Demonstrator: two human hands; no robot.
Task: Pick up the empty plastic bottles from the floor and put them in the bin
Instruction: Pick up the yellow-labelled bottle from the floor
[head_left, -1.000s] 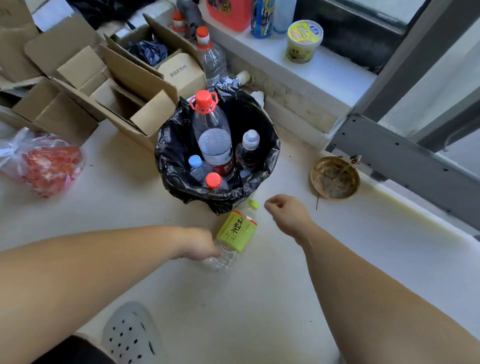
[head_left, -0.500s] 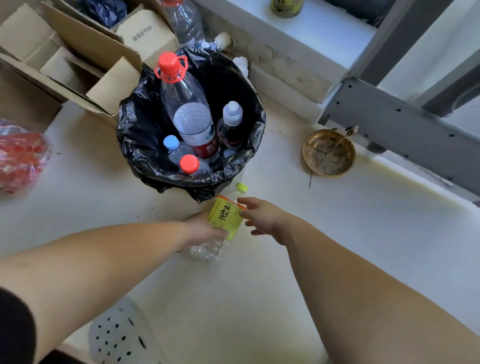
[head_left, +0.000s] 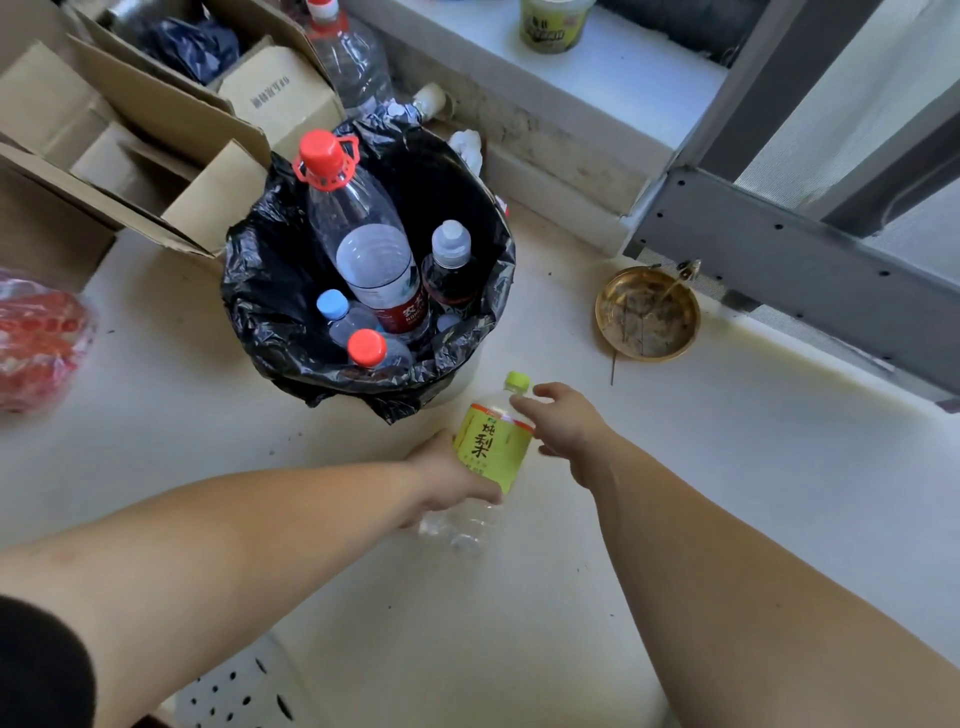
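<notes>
A clear plastic bottle with a yellow-green label and green cap (head_left: 491, 447) is just in front of the bin. My left hand (head_left: 447, 478) grips its lower body from the left. My right hand (head_left: 563, 423) touches its neck and shoulder from the right, fingers spread. The bin (head_left: 270, 312), lined with a black bag, stands behind the bottle and holds several bottles: a tall one with a red cap (head_left: 363, 239), a dark one with a white cap (head_left: 451, 265), and smaller ones with blue (head_left: 332, 304) and red (head_left: 367, 347) caps.
Open cardboard boxes (head_left: 171, 130) stand left of and behind the bin, with another clear bottle (head_left: 353, 62) behind it. A red plastic bag (head_left: 36, 338) lies at far left. A brass dish (head_left: 647, 314) sits right of the bin. A white perforated shoe (head_left: 234, 691) is near my feet.
My left hand has closed on the yellow-labelled bottle and raised it nearer the bin. My right hand came in from the right and now touches the bottle's neck.
</notes>
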